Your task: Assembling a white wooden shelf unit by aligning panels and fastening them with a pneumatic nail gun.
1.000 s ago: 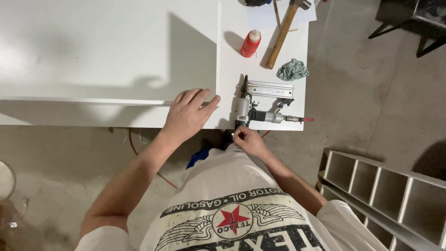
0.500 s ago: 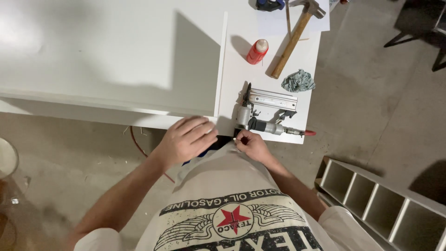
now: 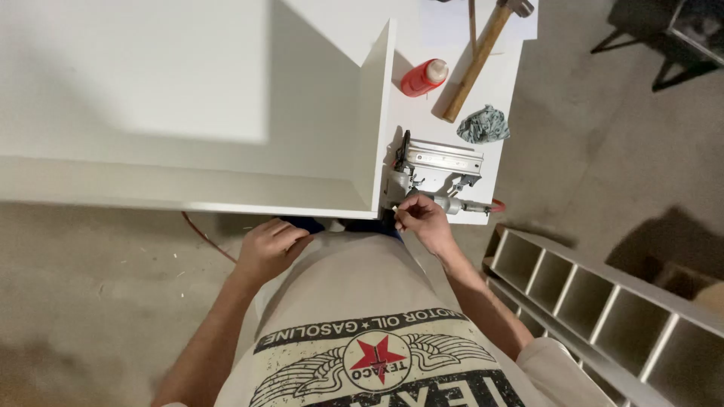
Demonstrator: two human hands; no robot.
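Note:
My right hand (image 3: 424, 220) pinches the near end of a grey pneumatic nail gun (image 3: 437, 167), which lies on the white board (image 3: 507, 98) at its front edge. My left hand (image 3: 268, 245) hangs below the front edge of a large white cabinet box (image 3: 226, 200), with its fingers curled and nothing in them. It is close to my beige shirt and apart from the box. An upright white panel (image 3: 381, 113) of the box stands just left of the nail gun.
Behind the nail gun lie a crumpled green rag (image 3: 483, 124), a wooden-handled hammer (image 3: 477, 60) and a red glue bottle (image 3: 424, 77). A white shelf unit (image 3: 603, 301) lies on the concrete floor at the right. Dark chair legs (image 3: 664, 38) show at top right, and a red hose (image 3: 197, 230) runs under the box.
My left hand has left the top of the white box and dropped below its front edge toward my body. My right hand stays at the nail gun's near end.

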